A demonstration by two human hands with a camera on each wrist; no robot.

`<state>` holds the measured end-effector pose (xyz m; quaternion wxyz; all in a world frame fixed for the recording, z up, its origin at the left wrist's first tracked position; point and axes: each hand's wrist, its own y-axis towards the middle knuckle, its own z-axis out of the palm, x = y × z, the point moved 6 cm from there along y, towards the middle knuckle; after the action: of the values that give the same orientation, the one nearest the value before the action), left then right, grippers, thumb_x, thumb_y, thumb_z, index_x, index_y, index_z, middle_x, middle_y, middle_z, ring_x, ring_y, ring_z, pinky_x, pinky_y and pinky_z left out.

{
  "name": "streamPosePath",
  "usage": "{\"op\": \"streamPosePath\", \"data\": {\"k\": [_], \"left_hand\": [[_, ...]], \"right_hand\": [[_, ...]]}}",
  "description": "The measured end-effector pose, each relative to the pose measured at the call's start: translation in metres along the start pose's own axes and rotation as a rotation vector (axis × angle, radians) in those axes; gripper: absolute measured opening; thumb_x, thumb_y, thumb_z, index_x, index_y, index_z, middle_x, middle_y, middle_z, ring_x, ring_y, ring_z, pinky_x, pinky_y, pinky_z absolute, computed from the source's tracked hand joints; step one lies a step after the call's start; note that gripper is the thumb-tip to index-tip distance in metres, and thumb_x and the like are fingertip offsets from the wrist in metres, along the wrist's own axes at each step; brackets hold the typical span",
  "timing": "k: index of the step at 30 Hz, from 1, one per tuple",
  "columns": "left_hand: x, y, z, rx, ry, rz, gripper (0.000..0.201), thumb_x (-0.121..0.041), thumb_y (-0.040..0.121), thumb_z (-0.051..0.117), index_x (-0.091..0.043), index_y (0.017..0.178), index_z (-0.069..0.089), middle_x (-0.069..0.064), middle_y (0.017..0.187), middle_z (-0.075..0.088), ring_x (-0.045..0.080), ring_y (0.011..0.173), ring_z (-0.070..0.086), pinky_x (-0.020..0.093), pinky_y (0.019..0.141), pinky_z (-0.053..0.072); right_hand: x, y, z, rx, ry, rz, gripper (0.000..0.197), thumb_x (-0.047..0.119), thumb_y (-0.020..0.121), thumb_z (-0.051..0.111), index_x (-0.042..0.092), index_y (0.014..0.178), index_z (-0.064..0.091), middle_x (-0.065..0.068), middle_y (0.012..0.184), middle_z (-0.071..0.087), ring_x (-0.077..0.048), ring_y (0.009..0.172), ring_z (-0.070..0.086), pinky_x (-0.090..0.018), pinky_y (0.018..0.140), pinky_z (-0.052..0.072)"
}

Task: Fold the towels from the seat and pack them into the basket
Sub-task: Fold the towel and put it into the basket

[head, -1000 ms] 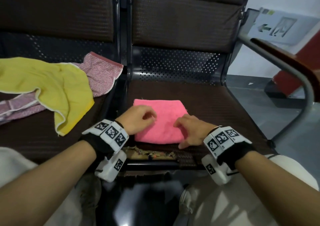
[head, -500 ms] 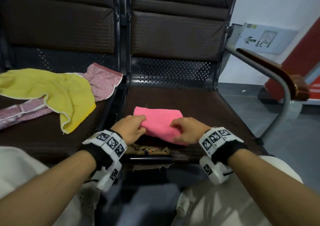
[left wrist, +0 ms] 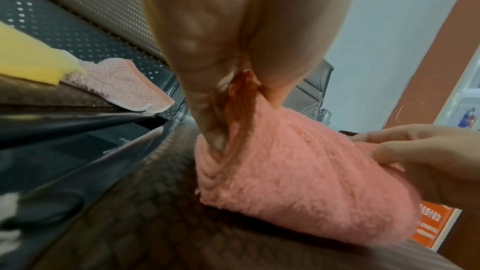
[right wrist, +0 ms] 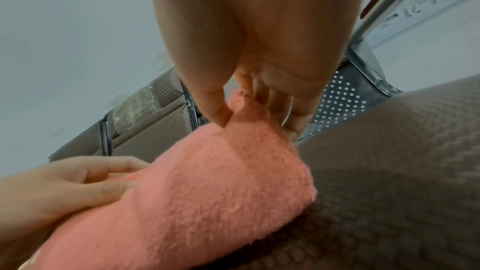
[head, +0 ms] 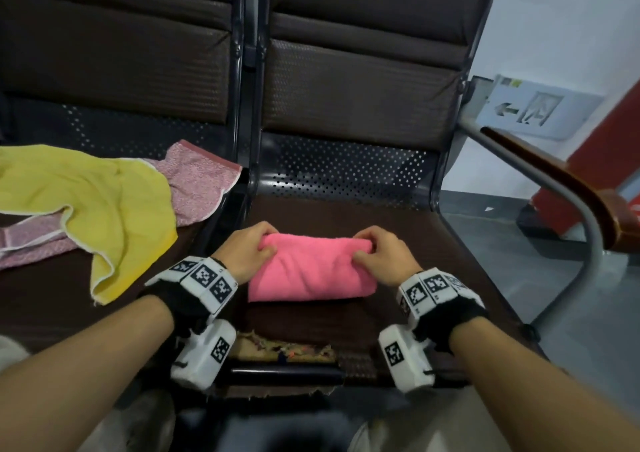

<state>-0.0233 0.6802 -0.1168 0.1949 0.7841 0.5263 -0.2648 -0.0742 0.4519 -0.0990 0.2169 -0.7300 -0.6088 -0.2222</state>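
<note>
A folded pink towel (head: 311,271) lies on the brown seat (head: 433,243) in front of me. My left hand (head: 247,250) pinches its far left corner between thumb and fingers, and my right hand (head: 379,252) pinches the far right corner. Both wrist views show the towel (left wrist: 298,178) (right wrist: 207,192) lifted at the pinched edge and doubled over. On the seat to the left lie an unfolded yellow towel (head: 100,205) and a speckled pink towel (head: 201,184) partly under it. No basket is in view.
A metal armrest with a wooden top (head: 561,188) borders the seat on the right. The seat's front edge is torn, with frayed padding (head: 284,347). Grey floor (head: 554,278) lies beyond the armrest. My knees are below the seat edge.
Both hands went from resting on the flat pink towel to pinching its edge; that edge is now folded over, so the towel is narrower and thicker.
</note>
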Motion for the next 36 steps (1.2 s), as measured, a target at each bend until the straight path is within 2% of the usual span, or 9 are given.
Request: {"op": "streamPosePath", "data": {"k": [6,12,15,17,23,26,30,32,36], "left_hand": [[0.023,0.026,0.020,0.050,0.079,-0.092,0.024,-0.018,0.091,0.055,-0.012,0.112,0.065,0.012,0.114,0.063,0.024,0.107,0.059,0.029,0.093,0.041],[0.038,0.029,0.030,0.106,0.239,-0.128,0.029,-0.027,0.096,0.042,-0.022,0.120,0.058,0.011,0.118,0.048,0.029,0.115,0.048,0.041,0.103,0.038],[0.033,0.028,0.033,0.143,0.346,-0.130,0.033,-0.028,0.098,0.037,-0.027,0.127,0.053,0.008,0.125,0.048,0.028,0.120,0.040,0.042,0.102,0.034],[0.022,0.028,0.029,0.110,0.362,-0.099,0.036,-0.022,0.095,0.040,-0.030,0.129,0.052,0.004,0.129,0.051,0.026,0.123,0.040,0.041,0.103,0.031],[-0.050,0.025,-0.001,0.073,-0.376,0.179,0.104,-0.011,0.065,0.080,-0.031,0.148,0.019,-0.003,0.148,0.037,0.006,0.133,0.036,0.030,0.110,0.036],[-0.077,0.029,-0.023,0.073,-0.432,0.147,0.124,-0.019,0.059,0.088,-0.025,0.150,0.004,-0.008,0.135,0.046,-0.002,0.117,0.049,0.013,0.092,0.041],[-0.107,0.017,-0.042,0.115,-0.296,0.196,0.065,-0.033,0.056,0.087,-0.028,0.114,0.058,-0.013,0.102,0.067,0.000,0.093,0.065,0.015,0.076,0.050],[-0.126,0.002,-0.047,0.161,-0.272,0.215,0.045,-0.044,0.055,0.085,-0.032,0.093,0.065,-0.014,0.086,0.071,-0.004,0.077,0.067,0.013,0.064,0.051],[-0.166,-0.030,-0.054,0.192,-0.147,0.251,0.041,-0.053,0.063,0.077,-0.030,0.095,0.063,-0.013,0.089,0.069,0.002,0.076,0.067,0.019,0.064,0.053]], "right_hand": [[-0.025,0.023,0.024,0.102,-0.099,0.196,0.030,0.033,0.086,0.065,0.014,0.110,0.063,-0.008,0.114,0.065,-0.022,0.105,0.060,-0.025,0.084,0.044],[-0.048,0.032,0.039,0.291,-0.166,0.454,0.073,0.066,0.082,0.054,0.004,0.120,0.059,-0.017,0.121,0.061,-0.034,0.103,0.062,-0.039,0.086,0.053],[-0.036,0.039,0.048,0.321,-0.073,0.419,0.072,0.058,0.086,0.055,0.002,0.130,0.050,-0.015,0.129,0.056,-0.032,0.111,0.059,-0.037,0.087,0.052],[-0.021,0.041,0.049,0.348,0.029,0.402,0.065,0.051,0.088,0.056,0.003,0.131,0.048,-0.015,0.124,0.056,-0.032,0.102,0.061,-0.032,0.067,0.055],[0.059,0.045,-0.001,0.293,0.232,-0.104,0.018,0.027,0.084,0.071,0.012,0.077,0.064,0.007,0.065,0.065,-0.004,0.062,0.059,-0.018,0.058,0.044],[0.092,0.026,-0.042,0.176,0.287,-0.270,0.026,0.016,0.077,0.077,0.015,0.086,0.053,0.002,0.073,0.060,-0.008,0.068,0.055,-0.024,0.065,0.047],[0.114,-0.007,-0.091,0.072,0.360,-0.405,0.037,0.003,0.072,0.079,0.018,0.081,0.046,-0.001,0.067,0.054,-0.012,0.064,0.048,-0.022,0.059,0.043],[0.112,-0.032,-0.122,-0.028,0.393,-0.429,0.037,0.004,0.070,0.080,0.019,0.080,0.048,-0.002,0.065,0.055,-0.014,0.064,0.050,-0.025,0.058,0.044],[0.078,-0.089,-0.178,-0.287,0.544,-0.388,0.034,0.007,0.070,0.081,0.021,0.080,0.052,0.006,0.065,0.062,-0.005,0.061,0.058,-0.023,0.059,0.050]]}}
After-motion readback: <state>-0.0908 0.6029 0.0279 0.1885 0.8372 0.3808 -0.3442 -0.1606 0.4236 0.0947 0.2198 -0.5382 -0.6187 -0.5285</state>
